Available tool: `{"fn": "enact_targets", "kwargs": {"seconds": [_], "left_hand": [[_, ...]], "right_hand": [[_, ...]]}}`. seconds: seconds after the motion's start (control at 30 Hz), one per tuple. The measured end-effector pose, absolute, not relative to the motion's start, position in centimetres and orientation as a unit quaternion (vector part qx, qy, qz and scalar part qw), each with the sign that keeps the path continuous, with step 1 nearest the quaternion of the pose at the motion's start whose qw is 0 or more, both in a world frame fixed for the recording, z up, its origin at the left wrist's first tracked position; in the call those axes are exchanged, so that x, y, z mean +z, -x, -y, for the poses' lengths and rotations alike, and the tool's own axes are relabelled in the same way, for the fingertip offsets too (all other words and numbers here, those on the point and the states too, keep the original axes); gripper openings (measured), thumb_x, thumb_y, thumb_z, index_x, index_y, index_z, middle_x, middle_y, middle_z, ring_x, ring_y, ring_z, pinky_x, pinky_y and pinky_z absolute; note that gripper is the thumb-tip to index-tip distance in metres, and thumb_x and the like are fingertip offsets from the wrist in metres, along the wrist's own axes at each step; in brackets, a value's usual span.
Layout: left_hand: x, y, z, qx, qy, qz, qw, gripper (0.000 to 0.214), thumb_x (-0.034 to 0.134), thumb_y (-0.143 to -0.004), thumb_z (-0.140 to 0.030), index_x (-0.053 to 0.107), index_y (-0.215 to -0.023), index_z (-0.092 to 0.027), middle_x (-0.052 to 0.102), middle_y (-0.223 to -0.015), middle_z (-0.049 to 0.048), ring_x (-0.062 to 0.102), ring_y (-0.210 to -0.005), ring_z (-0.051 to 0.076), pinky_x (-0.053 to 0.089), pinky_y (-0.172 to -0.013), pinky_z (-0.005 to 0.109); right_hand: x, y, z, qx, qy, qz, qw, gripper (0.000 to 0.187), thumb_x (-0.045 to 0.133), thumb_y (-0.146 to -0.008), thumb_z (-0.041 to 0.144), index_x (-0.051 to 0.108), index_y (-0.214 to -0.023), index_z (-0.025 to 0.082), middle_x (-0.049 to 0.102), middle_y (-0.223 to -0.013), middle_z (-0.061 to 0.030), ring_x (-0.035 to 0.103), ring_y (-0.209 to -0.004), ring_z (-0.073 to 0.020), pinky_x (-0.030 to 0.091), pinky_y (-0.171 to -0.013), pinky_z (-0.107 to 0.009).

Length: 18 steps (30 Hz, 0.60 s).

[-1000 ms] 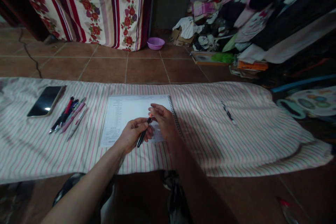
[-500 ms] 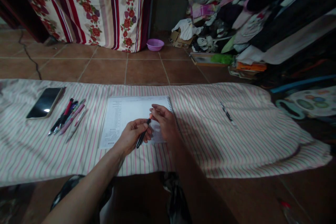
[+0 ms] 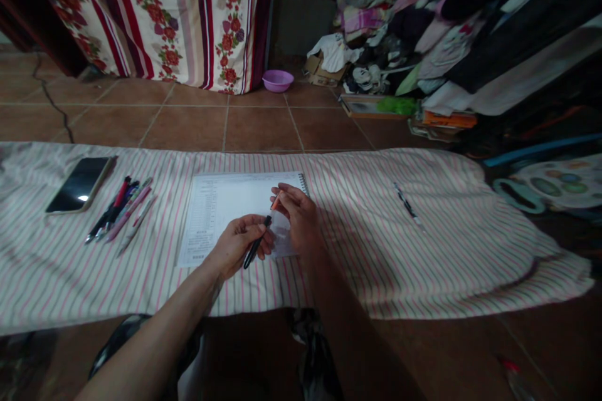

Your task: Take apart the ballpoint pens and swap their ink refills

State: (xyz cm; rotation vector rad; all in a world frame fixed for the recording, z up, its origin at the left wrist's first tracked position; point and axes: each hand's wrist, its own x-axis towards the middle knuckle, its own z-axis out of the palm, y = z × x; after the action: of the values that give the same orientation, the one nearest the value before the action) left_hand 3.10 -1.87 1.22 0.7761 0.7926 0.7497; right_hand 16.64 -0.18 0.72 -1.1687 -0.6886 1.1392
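Over a spiral notebook with printed text on its page, my two hands work close together. My left hand is closed around a black pen, which tilts with its lower end toward me. My right hand pinches a short, slender orange piece; its exact kind is unclear. A small gap separates the orange piece from the pen's upper end. To the right, another black-and-white pen lies by itself on the striped cloth.
A smartphone lies on the cloth at the left, beside several pens in a loose bunch. Beyond the cloth are a tiled floor, a purple basin, a floral curtain and heaped clothes.
The orange piece in my right hand has come apart from the black pen's upper end, moving slightly up and right. My left hand has barely moved.
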Motion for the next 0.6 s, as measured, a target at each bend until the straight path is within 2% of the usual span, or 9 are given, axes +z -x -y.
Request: {"fn": "enact_targets", "kwargs": {"seconds": [0.4, 0.6], "left_hand": [[1.2, -3.1, 1.9, 0.340, -0.368, -0.369, 0.783, 0.023, 0.064, -0.072, -0.026, 0.056, -0.085, -0.010, 0.063, -0.062, 0.0048, 0.056, -0.048, 0.011, 0.039, -0.043, 0.021], [1.4, -2.8, 1.7, 0.351, -0.369, -0.397, 0.764, 0.023, 0.066, -0.070, -0.026, 0.055, -0.084, -0.010, 0.064, -0.062, 0.0050, 0.056, -0.046, 0.011, 0.038, -0.040, 0.020]], "right_hand": [[0.7, -16.9, -0.2, 0.475, 0.513, 0.263, 0.665, 0.031, 0.065, -0.065, 0.031, 0.061, -0.091, 0.016, 0.069, -0.093, -0.0086, 0.065, -0.075, -0.0169, 0.052, -0.071, -0.033], [-0.2, -17.9, -0.6, 0.369, 0.577, 0.351, 0.639, 0.028, 0.058, -0.072, 0.034, 0.060, -0.093, 0.015, 0.068, -0.093, -0.0091, 0.062, -0.067, -0.0133, 0.051, -0.070, -0.032]]}}
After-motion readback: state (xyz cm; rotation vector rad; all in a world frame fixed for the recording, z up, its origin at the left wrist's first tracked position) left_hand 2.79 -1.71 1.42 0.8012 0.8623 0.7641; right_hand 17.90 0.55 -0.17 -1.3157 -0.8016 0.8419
